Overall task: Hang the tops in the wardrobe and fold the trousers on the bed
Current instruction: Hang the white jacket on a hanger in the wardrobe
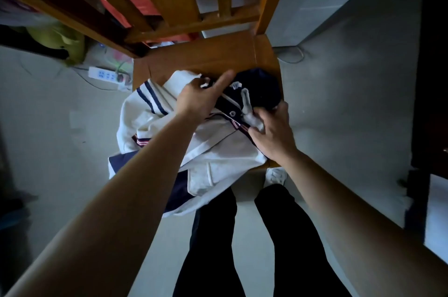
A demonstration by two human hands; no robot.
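The jacket (218,148) in the middle of the frame is cream-white with a navy collar and placket, two navy stripes on one sleeve and red-and-white striped trim. The chair (206,54) under it is orange-brown wood, the floor (60,131) pale grey, and the power strip (104,75) at left centre white with blue sockets.

Left hand (198,100) hides part of the jacket (218,148); chair (206,54) back is cropped above.

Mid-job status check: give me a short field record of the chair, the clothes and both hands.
surface: wooden chair seat
on it: cream jacket with navy stripes, navy cloth beside it; part hangs off the front edge
left hand: grips jacket near neck, index finger out
right hand: pinches white cloth strip
floor: white power strip
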